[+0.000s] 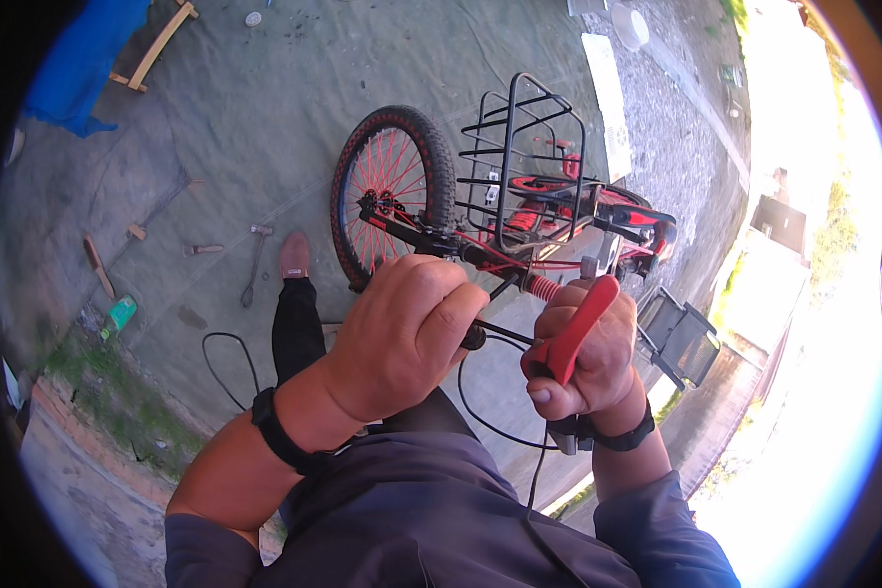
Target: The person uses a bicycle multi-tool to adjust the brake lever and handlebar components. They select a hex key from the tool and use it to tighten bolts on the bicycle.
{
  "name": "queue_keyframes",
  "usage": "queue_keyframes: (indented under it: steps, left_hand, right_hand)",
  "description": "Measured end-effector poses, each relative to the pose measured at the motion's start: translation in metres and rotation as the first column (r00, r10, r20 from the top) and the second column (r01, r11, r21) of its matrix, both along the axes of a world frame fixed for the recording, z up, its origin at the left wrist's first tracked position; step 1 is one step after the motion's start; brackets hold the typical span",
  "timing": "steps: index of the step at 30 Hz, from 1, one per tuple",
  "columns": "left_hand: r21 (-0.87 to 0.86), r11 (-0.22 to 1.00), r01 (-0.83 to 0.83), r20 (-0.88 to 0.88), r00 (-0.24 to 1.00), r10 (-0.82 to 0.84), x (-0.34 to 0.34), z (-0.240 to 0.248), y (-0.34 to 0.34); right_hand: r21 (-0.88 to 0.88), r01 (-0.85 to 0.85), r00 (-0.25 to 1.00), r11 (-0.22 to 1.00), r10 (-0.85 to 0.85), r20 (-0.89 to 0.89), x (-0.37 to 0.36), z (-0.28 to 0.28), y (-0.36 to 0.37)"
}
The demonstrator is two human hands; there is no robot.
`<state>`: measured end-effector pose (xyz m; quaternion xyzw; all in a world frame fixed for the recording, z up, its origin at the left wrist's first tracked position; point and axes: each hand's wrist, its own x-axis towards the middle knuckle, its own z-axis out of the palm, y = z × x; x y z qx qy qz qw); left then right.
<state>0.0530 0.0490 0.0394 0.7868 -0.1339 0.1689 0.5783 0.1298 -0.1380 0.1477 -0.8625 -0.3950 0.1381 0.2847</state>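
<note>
Before me is a bicycle with red-and-black parts; its front wheel (394,199) has red spokes and a knobbly black tyre. A black wire basket (521,167) is beside the wheel. My left hand (402,328) is closed over the near end of the bicycle, with a dark rounded piece (473,338) peeking out below its fingers; what it grips is hidden. Closed as well, my right hand (603,343) holds a red-handled tool (583,333), its handle sticking up past the thumb side. A thin black cable (505,333) runs between both hands.
Left of the wheel, a hammer (259,231), a brush-like tool (204,250) and a wooden stick (98,267) lie on the grey-green ground sheet (255,127). A green packet (122,313) is near grass. A folding chair (678,338) stands right; blue cloth (83,73) hangs at upper left.
</note>
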Motion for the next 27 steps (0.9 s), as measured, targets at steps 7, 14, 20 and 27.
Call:
queue_keyframes:
  steps: [7,14,20,27]
  left_hand:
    - [0.010,0.998,0.059,-0.056,0.997,-0.058,-0.001,0.005,0.010]
    - [-0.425,0.905,-0.035,-0.630,0.730,-0.267,-0.014,-0.004,0.031]
    - [-0.650,0.577,-0.494,-0.732,0.204,-0.650,-0.056,-0.021,0.052]
    - [-0.625,0.437,-0.647,-0.777,0.464,-0.425,-0.093,-0.021,0.047]
  right_hand:
    - [-0.066,-0.083,0.992,0.994,0.088,0.087,-0.003,-0.003,-0.007]
    - [0.023,0.005,0.998,1.000,-0.004,-0.063,-0.002,-0.008,-0.013]
    - [-0.077,0.018,0.993,0.997,-0.027,-0.114,0.000,0.000,-0.006]
    - [-0.044,0.090,0.993,0.995,-0.093,-0.078,-0.006,-0.004,-0.002]
